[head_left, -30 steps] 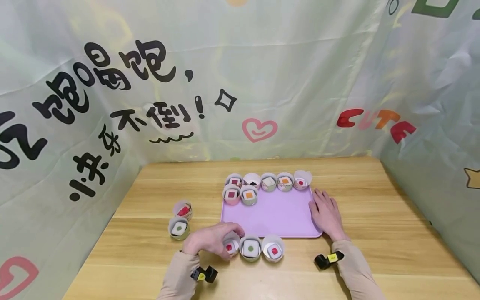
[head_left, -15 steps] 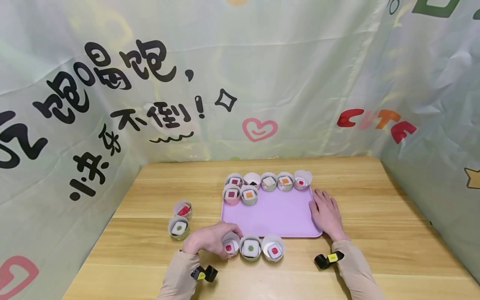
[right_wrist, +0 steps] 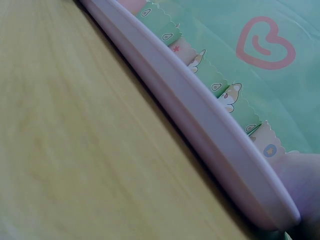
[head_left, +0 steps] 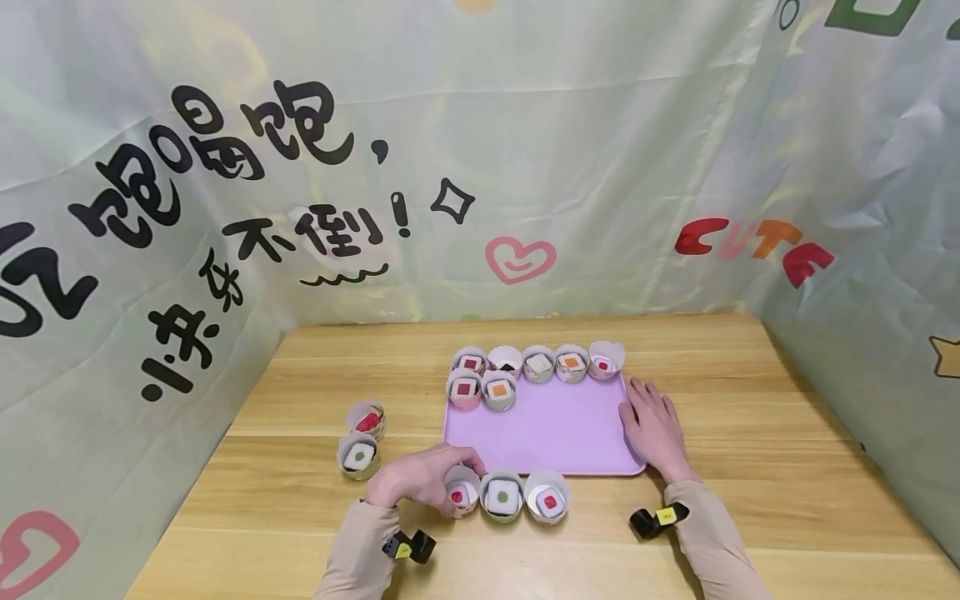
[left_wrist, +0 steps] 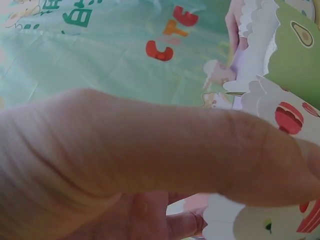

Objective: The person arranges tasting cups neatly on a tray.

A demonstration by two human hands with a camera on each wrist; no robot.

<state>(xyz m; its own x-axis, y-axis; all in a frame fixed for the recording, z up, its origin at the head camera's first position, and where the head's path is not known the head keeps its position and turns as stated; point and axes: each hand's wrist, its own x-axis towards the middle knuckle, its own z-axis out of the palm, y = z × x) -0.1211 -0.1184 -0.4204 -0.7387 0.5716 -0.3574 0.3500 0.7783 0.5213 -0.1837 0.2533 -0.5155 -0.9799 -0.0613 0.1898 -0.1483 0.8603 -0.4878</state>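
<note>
In the head view my left hand (head_left: pixel 423 477) holds the leftmost paper cup (head_left: pixel 467 487) of a front row, thumb and fingers round its side. A white piece with a red centre sits in that cup. The left wrist view shows the thumb (left_wrist: pixel 165 150) against the cup's printed wall (left_wrist: pixel 295 117). Beside it stand a cup with a green-centred piece (head_left: pixel 501 497) and one with a red-centred piece (head_left: pixel 547 498). My right hand (head_left: pixel 655 429) rests at the right edge of a lilac tray (head_left: pixel 562 429), fingers extended; the right wrist view hides most of this hand.
Several filled paper cups (head_left: pixel 537 364) line the tray's far edge, with two more (head_left: pixel 482 390) before them at the left. Two cups (head_left: pixel 360 456) stand on the wooden table (head_left: pixel 285 500) left of the tray. Printed cloth (head_left: pixel 600 167) walls surround the table.
</note>
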